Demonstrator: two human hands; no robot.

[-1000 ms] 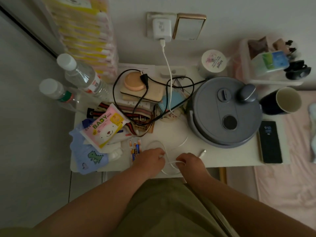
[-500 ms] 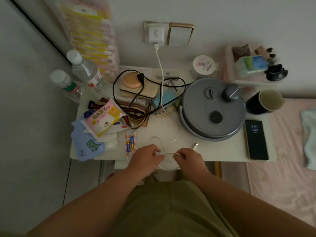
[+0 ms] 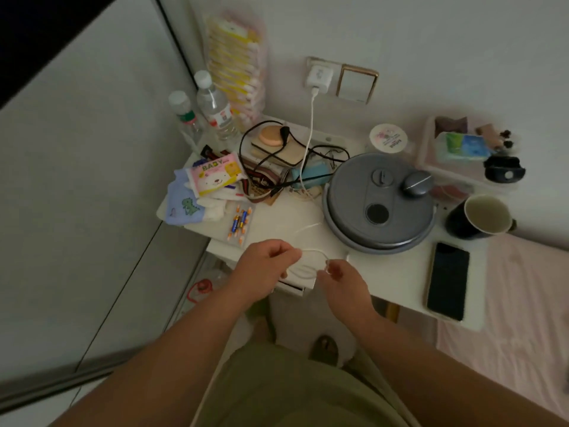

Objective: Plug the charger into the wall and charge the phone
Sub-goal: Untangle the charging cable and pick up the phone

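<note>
A white charger (image 3: 319, 77) sits plugged into the wall socket above the small white table (image 3: 397, 272). Its white cable (image 3: 310, 131) runs down over the clutter and ends in loops at the table's front edge. My left hand (image 3: 264, 266) and my right hand (image 3: 341, 280) both pinch those loops, a short stretch of cable between them. The cable's plug end (image 3: 347, 257) lies on the table just right of my right hand. The dark phone (image 3: 448, 280) lies flat at the table's right front, apart from both hands.
A round grey appliance (image 3: 378, 201) fills the table's middle right, with a dark mug (image 3: 480, 218) beside it. Black cords, a wipes pack (image 3: 215, 177), cloths and batteries (image 3: 240, 223) crowd the left half. Two water bottles (image 3: 212, 106) stand at the back left. A pink bed (image 3: 517, 303) borders the right.
The view has swung left and pulled back. My hands have lifted a little and moved apart, drawing the cable loops between them. The phone's screen has gone dark.
</note>
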